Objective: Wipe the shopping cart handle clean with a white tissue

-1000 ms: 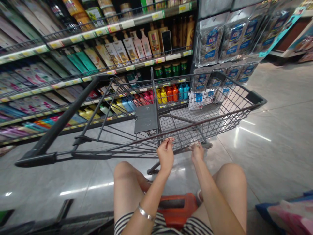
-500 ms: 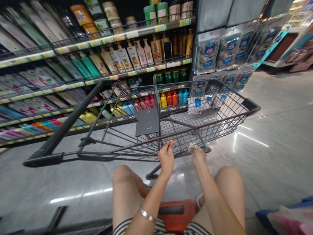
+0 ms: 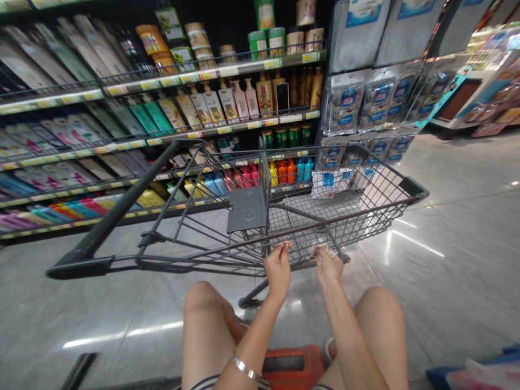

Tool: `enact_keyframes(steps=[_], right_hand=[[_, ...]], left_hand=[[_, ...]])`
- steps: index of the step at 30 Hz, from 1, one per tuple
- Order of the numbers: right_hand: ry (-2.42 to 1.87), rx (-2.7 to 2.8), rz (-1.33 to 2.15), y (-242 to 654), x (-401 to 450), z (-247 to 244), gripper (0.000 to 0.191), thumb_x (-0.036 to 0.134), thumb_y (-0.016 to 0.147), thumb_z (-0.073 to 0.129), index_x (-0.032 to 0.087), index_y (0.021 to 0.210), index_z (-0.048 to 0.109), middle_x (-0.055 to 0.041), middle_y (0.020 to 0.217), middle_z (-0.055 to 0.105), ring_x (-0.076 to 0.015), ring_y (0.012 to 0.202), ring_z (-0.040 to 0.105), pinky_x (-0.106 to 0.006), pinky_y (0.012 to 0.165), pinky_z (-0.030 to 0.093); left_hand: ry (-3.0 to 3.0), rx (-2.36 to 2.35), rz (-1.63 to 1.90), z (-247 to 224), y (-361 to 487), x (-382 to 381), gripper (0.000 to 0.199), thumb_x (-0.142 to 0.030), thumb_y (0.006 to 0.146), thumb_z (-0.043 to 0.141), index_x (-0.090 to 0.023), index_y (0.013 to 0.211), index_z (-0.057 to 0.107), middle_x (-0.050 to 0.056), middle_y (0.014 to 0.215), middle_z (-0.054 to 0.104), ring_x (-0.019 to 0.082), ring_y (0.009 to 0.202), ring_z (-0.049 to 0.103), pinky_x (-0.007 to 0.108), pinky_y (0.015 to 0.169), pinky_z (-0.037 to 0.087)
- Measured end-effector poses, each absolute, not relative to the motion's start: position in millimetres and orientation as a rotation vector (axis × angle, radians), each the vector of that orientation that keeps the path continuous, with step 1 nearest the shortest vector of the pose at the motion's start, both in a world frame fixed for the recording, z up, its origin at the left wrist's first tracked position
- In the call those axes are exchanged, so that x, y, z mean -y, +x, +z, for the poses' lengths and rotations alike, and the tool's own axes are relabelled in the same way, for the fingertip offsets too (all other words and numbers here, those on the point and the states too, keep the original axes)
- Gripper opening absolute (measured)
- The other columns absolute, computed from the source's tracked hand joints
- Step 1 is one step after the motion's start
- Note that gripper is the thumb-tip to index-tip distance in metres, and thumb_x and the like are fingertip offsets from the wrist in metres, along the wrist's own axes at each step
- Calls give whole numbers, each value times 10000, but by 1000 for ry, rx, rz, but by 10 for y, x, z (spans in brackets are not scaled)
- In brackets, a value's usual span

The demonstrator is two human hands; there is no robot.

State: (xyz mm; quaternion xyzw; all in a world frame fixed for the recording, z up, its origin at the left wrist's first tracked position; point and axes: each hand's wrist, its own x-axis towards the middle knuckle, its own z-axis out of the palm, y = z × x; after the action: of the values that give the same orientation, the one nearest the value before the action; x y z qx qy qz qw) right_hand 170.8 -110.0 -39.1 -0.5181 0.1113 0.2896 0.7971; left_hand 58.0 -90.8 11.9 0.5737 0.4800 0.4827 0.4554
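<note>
My left hand (image 3: 278,266) is closed in a pinch in front of the near side of a grey wire shopping cart (image 3: 296,230). Whatever sits between those fingertips, if anything, is too small to make out. Beside it on the right, my right hand (image 3: 329,266) has its fingers curled around a small crumpled whitish piece (image 3: 332,253) that looks like tissue or thin plastic. The cart stands sideways before my knees, its handle (image 3: 117,200) to the left. A grey plastic seat flap (image 3: 246,208) lies folded down inside.
Shelves of bottles and tubs (image 3: 211,103) rise behind the cart. Packaged cleaning goods (image 3: 347,105) hang at the shelf end. A white packet (image 3: 323,184) shows through the cart's mesh. An orange-red stool (image 3: 292,368) is under me. Something blue and pink (image 3: 475,374) lies at lower right.
The view has tilted and shifted slightly, so shelves and cart appear a little lower. Both hands keep nearly the same place and grip at the cart's near side.
</note>
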Motion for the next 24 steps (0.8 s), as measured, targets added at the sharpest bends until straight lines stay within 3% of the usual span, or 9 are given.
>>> enact_keyframes(steps=[7,12,24], right_hand=[[-1127,-127,514,1602,1106,-139,319,213,473,721,141,761,604,32,660,621,-121,615,594,-247,588,493],[-1271,78,405,1553,1020,93,266,237,541,706,132,773,627,41,601,602,-121,584,560,-238,570,457],[-1330,67,446,1547,1032,168,328,227,516,729,133,819,646,42,636,628,-118,602,555,-234,611,444]], left_hand=[[1482,-1146,1172,42,533,872,244,-324,830,513,-177,853,705,75,899,717,201,842,665,322,756,536],[1471,-1114,1155,65,502,837,259,-368,809,538,-183,824,719,70,866,724,214,817,673,305,689,545],[1471,-1133,1169,63,474,801,274,-387,802,541,-187,807,729,62,838,729,207,752,673,295,646,544]])
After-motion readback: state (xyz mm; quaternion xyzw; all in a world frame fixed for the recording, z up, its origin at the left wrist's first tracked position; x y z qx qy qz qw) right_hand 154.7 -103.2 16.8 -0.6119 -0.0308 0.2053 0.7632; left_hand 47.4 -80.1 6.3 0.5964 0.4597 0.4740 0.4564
